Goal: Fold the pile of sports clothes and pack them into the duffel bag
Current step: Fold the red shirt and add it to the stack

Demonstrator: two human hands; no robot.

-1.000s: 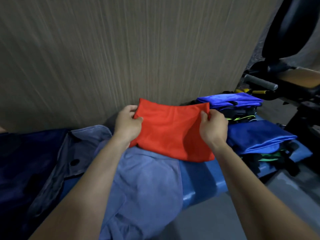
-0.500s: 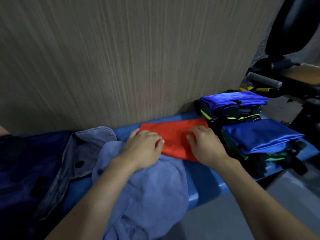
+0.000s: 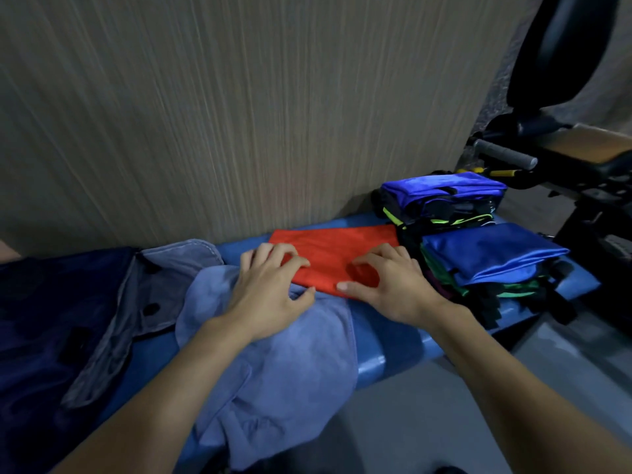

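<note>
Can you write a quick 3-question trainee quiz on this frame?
1. True or false: the red garment lies folded flat on the blue bench.
2. Which hands touch it? A) left hand only B) right hand only C) both
3. Fill in: the two stacks of folded clothes sit to the garment's ____.

Key: 1 true; 2 C; 3 right.

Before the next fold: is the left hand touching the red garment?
Touching. In the head view the left hand has its curled fingertips resting on the near left edge of the folded red garment, with no gap between them.
</note>
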